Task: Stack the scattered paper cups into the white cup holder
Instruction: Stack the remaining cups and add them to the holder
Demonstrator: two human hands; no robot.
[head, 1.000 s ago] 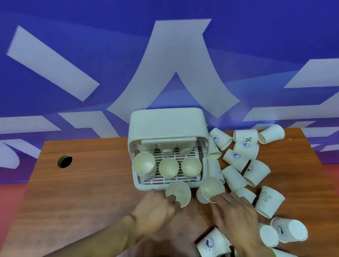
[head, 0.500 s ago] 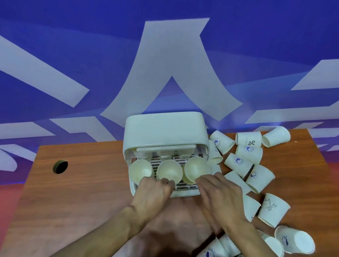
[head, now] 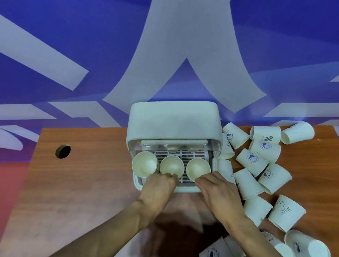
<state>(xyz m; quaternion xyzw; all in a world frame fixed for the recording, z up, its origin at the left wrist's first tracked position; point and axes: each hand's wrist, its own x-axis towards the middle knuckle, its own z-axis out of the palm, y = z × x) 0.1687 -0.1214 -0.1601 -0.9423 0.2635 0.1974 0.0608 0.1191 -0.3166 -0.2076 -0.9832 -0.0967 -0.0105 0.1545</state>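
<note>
In the white cup holder [head: 173,124] at frame centre, the left hand [head: 159,187] pinches the middle cup [head: 171,165], the right hand [head: 218,192] has an unclear grip at the right cup [head: 198,167]; a skewed push could crumple either

The cup holder [head: 174,122] sits at the back of the tabletop [head: 82,182]. In its front, side by side: left cup [head: 144,164], middle cup [head: 172,165], right cup [head: 198,167]. Scattered cups [head: 252,158] lie to its right, and a hole [head: 63,151] lies well to its left. Before it, the left hand [head: 158,186] is at the middle cup and the right hand [head: 218,191] at the right cup.
</note>
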